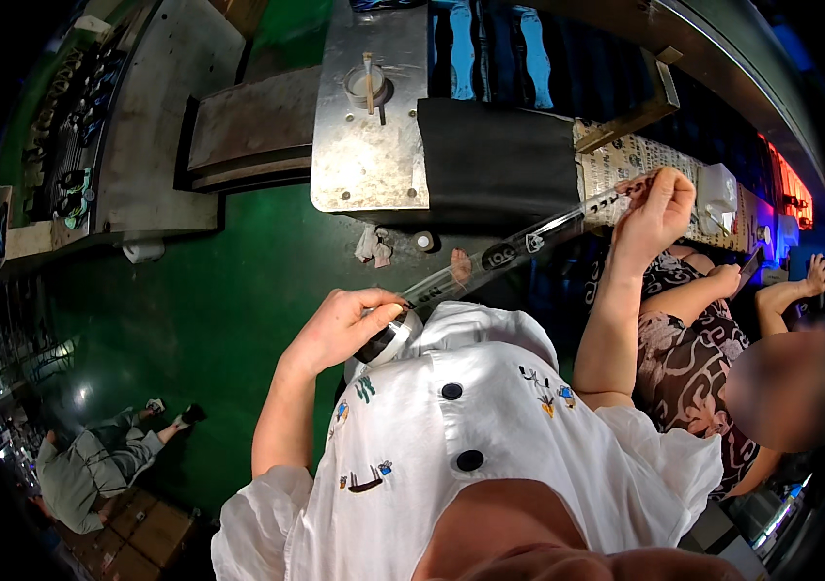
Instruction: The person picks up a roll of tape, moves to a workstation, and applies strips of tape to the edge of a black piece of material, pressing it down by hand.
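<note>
The left hand (342, 327) was closed around the thick lower end of a long, clear rod-like tube (490, 259), its fingers wrapped over a dark and silvery cap (388, 341) held close against the person's white blouse (470, 455). The right hand (657, 208) was raised higher and further out, pinching the thin upper tip of the same tube between thumb and fingertips. The tube ran slantwise between the two hands, from the chest up toward the right, with dark bands and light marks showing along its middle.

Behind the tube stood a workbench with a bare metal plate (369, 145), on which a small round cup (367, 87) held an upright stick. Beside the plate hung a black cloth (498, 160), and further right lay a printed paper sheet (625, 160) just beyond the right hand. Pale blue shaped pieces (495, 44) stood in a row at the far edge of the bench. A crumpled scrap (373, 244) lay on the green floor (199, 310) below the plate.

To the right sat another person in a dark patterned dress (684, 358), one hand holding a phone (749, 269). At the lower left, well apart, a third person in grey-green clothes (93, 465) lay or reclined on the floor near some cardboard (146, 533).
</note>
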Demonstrator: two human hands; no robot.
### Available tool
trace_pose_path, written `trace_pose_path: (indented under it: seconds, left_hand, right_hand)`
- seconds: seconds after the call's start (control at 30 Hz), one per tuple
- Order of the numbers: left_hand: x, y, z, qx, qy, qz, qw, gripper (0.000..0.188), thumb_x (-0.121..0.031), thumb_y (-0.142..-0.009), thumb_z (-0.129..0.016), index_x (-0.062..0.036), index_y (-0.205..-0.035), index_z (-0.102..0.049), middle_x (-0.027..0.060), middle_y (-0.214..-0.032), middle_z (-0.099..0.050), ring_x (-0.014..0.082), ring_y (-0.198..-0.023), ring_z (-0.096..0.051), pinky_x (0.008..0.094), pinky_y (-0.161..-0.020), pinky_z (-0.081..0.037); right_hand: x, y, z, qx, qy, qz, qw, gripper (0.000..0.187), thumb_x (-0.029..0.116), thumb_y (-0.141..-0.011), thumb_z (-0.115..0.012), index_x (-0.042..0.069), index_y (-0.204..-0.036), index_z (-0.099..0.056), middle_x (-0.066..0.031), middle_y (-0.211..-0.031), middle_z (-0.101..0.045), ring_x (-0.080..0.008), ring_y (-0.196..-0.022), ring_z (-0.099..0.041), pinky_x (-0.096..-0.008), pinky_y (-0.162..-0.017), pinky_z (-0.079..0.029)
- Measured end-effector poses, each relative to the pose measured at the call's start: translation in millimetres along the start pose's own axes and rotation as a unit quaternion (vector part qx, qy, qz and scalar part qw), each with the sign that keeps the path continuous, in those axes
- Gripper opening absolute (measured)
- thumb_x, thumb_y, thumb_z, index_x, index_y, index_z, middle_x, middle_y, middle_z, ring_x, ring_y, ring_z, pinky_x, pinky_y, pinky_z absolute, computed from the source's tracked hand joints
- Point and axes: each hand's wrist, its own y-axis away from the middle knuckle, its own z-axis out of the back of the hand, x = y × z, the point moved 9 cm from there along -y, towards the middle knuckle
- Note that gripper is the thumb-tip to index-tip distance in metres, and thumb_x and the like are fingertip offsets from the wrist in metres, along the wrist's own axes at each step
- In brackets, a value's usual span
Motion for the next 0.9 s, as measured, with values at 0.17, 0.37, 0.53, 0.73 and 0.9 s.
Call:
trace_pose_path:
  seconds: [0.17, 0.37, 0.53, 0.73, 0.9]
  left_hand:
    - [-3.3, -3.9, 5.8, 0.001, -0.020, -0.031, 0.999, 0.023, -0.019, -0.085, -0.055, 0.0016, -0.090, -0.063, 0.0083, -0.071, -0.063, 0.0082, -0.062, -0.052, 0.0244, -0.059, -0.044]
    - [23.2, 1.5, -0.8, 0.054, 0.029, 0.034, 0.998, 0.024, -0.019, -0.086, -0.054, 0.0031, -0.088, -0.063, 0.0037, -0.072, -0.063, 0.0065, -0.066, -0.051, 0.0234, -0.061, -0.044]
    - [49.7, -0.1, 10.7, 0.014, -0.006, 0.039, 0.999, 0.026, -0.019, -0.086, -0.053, 0.0039, -0.092, -0.062, 0.0063, -0.078, -0.064, 0.0088, -0.070, -0.053, 0.0248, -0.065, -0.045]
    - [76.2, 0.2, 12.8, -0.048, 0.074, 0.054, 0.995, 0.021, -0.018, -0.085, -0.055, 0.0005, -0.093, -0.059, 0.0024, -0.085, -0.059, 0.0098, -0.078, -0.052, 0.0233, -0.071, -0.043]
    - [67.0, 3.3, 18.1, -0.086, 0.056, -0.018, 0.995, 0.021, -0.018, -0.084, -0.058, 0.0000, -0.094, -0.060, 0.0018, -0.081, -0.059, 0.0083, -0.074, -0.051, 0.0227, -0.068, -0.043]
  right_hand:
    - [-18.5, 2.8, 12.6, 0.036, 0.077, -0.025, 0.996, 0.011, 0.011, -0.089, -0.050, 0.001, -0.087, -0.049, -0.0025, -0.070, -0.050, -0.0068, -0.055, -0.047, -0.0192, -0.051, -0.043]
    - [-127.4, 52.0, 9.0, 0.073, 0.066, -0.252, 0.963, 0.016, 0.016, -0.088, -0.054, 0.001, -0.087, -0.050, -0.0013, -0.066, -0.050, -0.0063, -0.052, -0.048, -0.0203, -0.049, -0.043]
    - [-124.8, 54.7, -1.8, 0.064, 0.017, -0.247, 0.967, 0.013, 0.012, -0.087, -0.054, 0.000, -0.087, -0.050, -0.0028, -0.071, -0.051, -0.0059, -0.054, -0.048, -0.0209, -0.051, -0.046]
    - [-57.4, 32.9, -34.7, 0.107, 0.011, -0.116, 0.987, 0.008, 0.007, -0.088, -0.052, 0.001, -0.091, -0.049, -0.0015, -0.071, -0.050, -0.0066, -0.058, -0.049, -0.0229, -0.056, -0.049]
    - [-9.0, 19.0, -51.6, 0.110, 0.018, -0.046, 0.993, 0.006, 0.005, -0.087, -0.052, 0.000, -0.090, -0.051, -0.0026, -0.074, -0.052, -0.0058, -0.060, -0.049, -0.0221, -0.057, -0.048]
